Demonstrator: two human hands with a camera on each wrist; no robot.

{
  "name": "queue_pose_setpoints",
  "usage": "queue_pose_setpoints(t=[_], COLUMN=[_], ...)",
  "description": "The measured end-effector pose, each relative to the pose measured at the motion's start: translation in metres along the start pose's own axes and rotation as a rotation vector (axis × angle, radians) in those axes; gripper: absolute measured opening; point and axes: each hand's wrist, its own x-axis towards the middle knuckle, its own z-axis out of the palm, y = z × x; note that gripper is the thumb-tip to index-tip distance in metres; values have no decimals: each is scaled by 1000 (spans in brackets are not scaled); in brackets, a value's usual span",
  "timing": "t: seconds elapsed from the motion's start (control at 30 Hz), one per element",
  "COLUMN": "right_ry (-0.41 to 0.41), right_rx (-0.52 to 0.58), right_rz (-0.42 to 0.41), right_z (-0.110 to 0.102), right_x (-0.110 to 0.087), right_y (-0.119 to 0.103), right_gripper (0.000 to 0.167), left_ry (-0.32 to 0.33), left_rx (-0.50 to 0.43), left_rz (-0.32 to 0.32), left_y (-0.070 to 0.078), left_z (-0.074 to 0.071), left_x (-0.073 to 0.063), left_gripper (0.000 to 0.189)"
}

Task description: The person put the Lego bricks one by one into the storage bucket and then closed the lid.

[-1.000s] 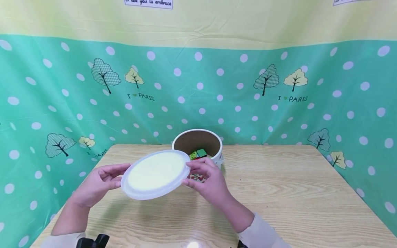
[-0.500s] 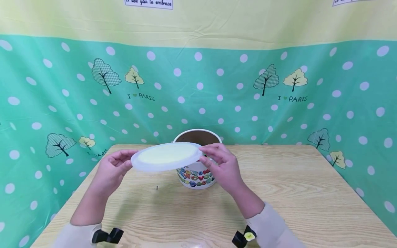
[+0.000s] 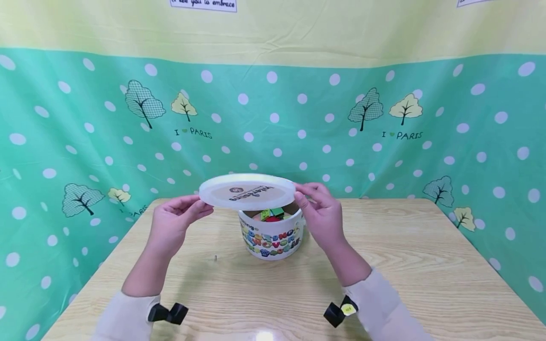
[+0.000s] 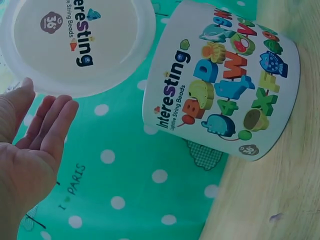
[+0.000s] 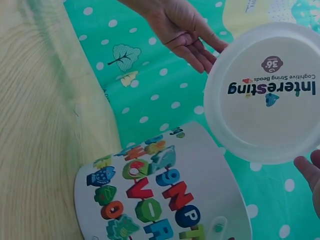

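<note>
A round white plastic lid (image 3: 247,192) printed "Interesting" is held tilted in the air, over the near rim of a white printed bucket (image 3: 273,241). My left hand (image 3: 172,222) pinches its left edge between thumb and fingers. At the opposite edge my right hand (image 3: 322,213) pinches it the same way. Both wrist views show the lid's printed face (image 5: 272,92), apart from the bucket. Colourful blocks (image 3: 273,214) lie inside the bucket, partly hidden by the lid. In the right wrist view only some fingertips (image 5: 306,167) of my right hand show.
The bucket stands upright on a wooden table (image 3: 405,255), near its back edge. A tiny object (image 3: 215,258) lies left of the bucket. Behind the table hangs a green dotted curtain (image 3: 273,128).
Both hands have carried the lid up and to the right, toward the bucket. Its tilt has changed, so the printed face now shows to the head camera.
</note>
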Motion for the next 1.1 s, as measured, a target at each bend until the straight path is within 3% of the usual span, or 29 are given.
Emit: queue_pose_setpoints(t=[0.3, 0.47, 0.6, 0.77, 0.93, 1.1], right_ry=[-13, -81, -154, -244, -345, -388], right_rx=[-63, -136, -193, -237, -286, -270], right_rz=[36, 149, 317, 507, 634, 702], right_z=[-10, -17, -22, -27, -31, -33], right_x=[14, 20, 24, 30, 35, 38], right_y=[0, 1, -1, 1, 5, 11], right_gripper=[34, 47, 55, 64, 75, 83], left_ry=[17, 15, -3, -90, -147, -179], left_rx=[104, 94, 50, 32, 154, 226], left_rz=[19, 4, -55, -149, -246, -290], left_y=[0, -3, -6, -8, -14, -23], left_z=[12, 19, 22, 19, 18, 19], left_x=[17, 25, 32, 35, 40, 43], left_gripper=[23, 26, 27, 38, 56, 64])
